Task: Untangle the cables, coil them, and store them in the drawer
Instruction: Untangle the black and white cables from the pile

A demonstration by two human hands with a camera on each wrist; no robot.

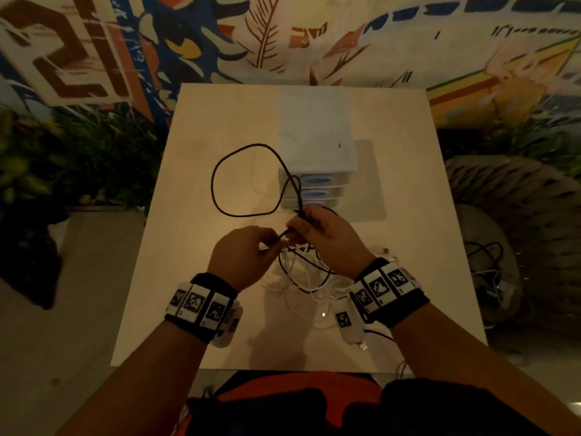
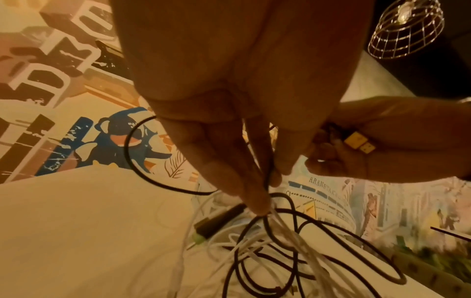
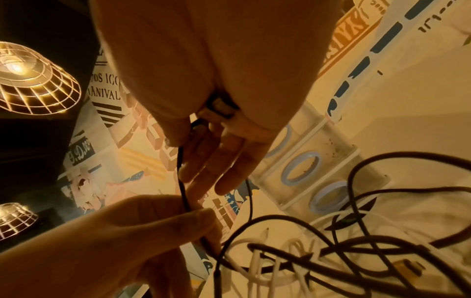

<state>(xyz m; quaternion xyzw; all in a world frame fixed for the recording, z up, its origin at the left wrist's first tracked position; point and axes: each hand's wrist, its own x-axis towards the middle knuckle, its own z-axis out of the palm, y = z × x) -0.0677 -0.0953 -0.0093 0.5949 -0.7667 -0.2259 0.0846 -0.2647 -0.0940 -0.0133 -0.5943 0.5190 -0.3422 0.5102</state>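
Fingers point(image 3: 203, 217) of both hands around black cable point(image 1: 217, 171), tabletop tangle below.

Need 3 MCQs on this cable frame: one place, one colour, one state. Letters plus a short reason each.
1. Where does the white plastic drawer unit stand?
A. on the table's far half, beyond the hands
B. on the floor left of the table
C. at the table's near edge, under the wrists

2. What colour is the thin cable that forms the big raised loop?
A. white
B. black
C. red

3. What is the left hand doing?
A. lying flat on the table
B. pinching the black cable
C. pulling a drawer open

Key: 1 A, the head view shows the unit past both hands on the pale square table. 2 B, the loop is dark against the pale top, while the white cables lie in the tangle below. 3 B, the right wrist view shows thumb and fingers closed on the cable, just below the right hand.
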